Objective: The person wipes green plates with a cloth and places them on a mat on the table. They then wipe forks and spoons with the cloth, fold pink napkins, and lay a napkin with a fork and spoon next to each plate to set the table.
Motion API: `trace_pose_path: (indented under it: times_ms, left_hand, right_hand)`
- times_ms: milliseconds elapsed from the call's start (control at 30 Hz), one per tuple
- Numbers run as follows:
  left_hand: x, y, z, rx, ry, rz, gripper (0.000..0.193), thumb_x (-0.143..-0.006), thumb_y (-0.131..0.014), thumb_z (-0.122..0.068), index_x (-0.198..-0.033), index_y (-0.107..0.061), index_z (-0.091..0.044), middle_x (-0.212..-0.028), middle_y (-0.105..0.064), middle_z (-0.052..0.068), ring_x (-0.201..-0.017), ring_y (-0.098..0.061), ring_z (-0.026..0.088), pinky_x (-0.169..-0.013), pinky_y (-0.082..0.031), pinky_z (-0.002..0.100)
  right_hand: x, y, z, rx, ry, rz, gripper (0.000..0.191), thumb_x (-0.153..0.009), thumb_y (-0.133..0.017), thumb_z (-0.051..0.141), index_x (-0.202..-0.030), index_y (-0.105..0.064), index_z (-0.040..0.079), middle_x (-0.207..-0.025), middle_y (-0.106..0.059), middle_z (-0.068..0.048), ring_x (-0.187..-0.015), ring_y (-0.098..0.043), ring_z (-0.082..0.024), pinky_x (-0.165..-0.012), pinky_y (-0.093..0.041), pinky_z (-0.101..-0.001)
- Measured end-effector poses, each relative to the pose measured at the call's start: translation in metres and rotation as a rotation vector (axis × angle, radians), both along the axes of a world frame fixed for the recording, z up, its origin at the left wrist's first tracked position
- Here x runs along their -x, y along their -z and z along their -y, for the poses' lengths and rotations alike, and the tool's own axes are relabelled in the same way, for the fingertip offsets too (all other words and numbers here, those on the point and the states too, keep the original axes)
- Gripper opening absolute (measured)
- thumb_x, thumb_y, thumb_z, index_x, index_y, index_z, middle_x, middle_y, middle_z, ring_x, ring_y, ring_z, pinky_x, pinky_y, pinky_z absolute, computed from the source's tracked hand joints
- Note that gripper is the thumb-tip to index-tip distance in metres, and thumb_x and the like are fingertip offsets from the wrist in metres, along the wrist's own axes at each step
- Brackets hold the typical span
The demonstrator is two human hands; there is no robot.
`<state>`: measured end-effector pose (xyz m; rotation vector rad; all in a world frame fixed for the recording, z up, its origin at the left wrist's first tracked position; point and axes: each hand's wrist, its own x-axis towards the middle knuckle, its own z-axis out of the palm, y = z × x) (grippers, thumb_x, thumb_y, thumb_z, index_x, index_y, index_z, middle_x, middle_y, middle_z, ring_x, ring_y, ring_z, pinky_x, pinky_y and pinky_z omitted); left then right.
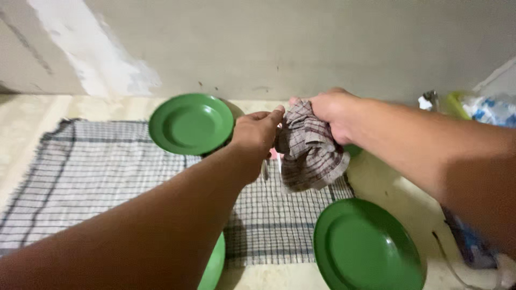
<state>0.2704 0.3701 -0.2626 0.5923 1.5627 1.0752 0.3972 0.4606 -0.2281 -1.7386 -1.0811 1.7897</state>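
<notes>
My right hand (332, 110) grips a crumpled brown-and-white checked cloth (309, 150), which hangs down over the table. My left hand (257, 134) reaches in beside it, thumb touching the cloth's top edge; something thin and metallic, a pink bit beside it, shows just under the hand, and I cannot tell what it is. A green plate (191, 124) lies behind the left hand on a large checked mat (91, 172). Another green plate (365, 247) sits front right, partly on the mat. A third green plate's edge (215, 266) peeks out under my left forearm.
A pale wall (279, 43) rises close behind the table. Plastic bags and a small metal item (473, 107) crowd the far right corner. A blue packet and a thin cord (467, 247) lie at the right edge under my right forearm.
</notes>
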Motion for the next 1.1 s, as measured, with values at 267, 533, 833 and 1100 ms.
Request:
trace_pose_path:
  times_ms: [267, 533, 833, 1100]
  left_hand:
    - [0.046, -0.099, 0.061, -0.095, 0.231, 0.194, 0.081, -0.080, -0.058, -0.068, -0.146, -0.050, -0.022, -0.137, -0.062, 0.012, -0.118, -0.061, 0.030, -0.092, -0.052, 0.051]
    - [0.088, -0.146, 0.097, -0.183, 0.358, 0.264, 0.067, -0.069, -0.079, -0.022, -0.131, -0.052, -0.019, -0.106, -0.071, 0.009, -0.092, -0.071, 0.025, -0.077, -0.061, 0.047]
    - [0.141, -0.168, 0.121, -0.293, 0.195, 0.122, 0.041, -0.075, -0.067, -0.002, -0.116, -0.068, -0.001, -0.091, -0.073, 0.016, -0.076, -0.073, 0.026, -0.072, -0.066, 0.042]
    - [0.163, -0.214, 0.163, -0.248, -0.074, 0.133, 0.062, -0.082, -0.066, -0.005, -0.137, -0.040, -0.013, -0.112, -0.065, 0.024, -0.090, -0.071, 0.031, -0.074, -0.065, 0.045]
  right_hand:
    - [0.043, -0.075, 0.038, 0.169, 0.050, -0.111, 0.033, -0.104, -0.056, 0.034, -0.092, -0.068, 0.004, -0.086, -0.074, -0.011, -0.072, -0.071, -0.026, -0.072, -0.063, -0.0489]
    - [0.085, -0.125, 0.085, 0.132, -0.011, -0.297, 0.035, -0.102, -0.041, 0.022, -0.105, -0.070, 0.005, -0.101, -0.077, -0.013, -0.092, -0.074, -0.025, -0.087, -0.061, -0.0441]
    - [0.116, -0.156, 0.126, -0.105, -0.296, -0.192, 0.017, -0.100, -0.051, 0.020, -0.103, -0.066, 0.010, -0.101, -0.066, -0.007, -0.094, -0.065, -0.026, -0.093, -0.055, -0.0470]
    - [0.146, -0.196, 0.175, 0.144, -0.347, -0.230, 0.059, -0.095, -0.043, 0.060, -0.113, -0.065, 0.009, -0.120, -0.071, -0.020, -0.109, -0.067, -0.034, -0.096, -0.048, -0.0578]
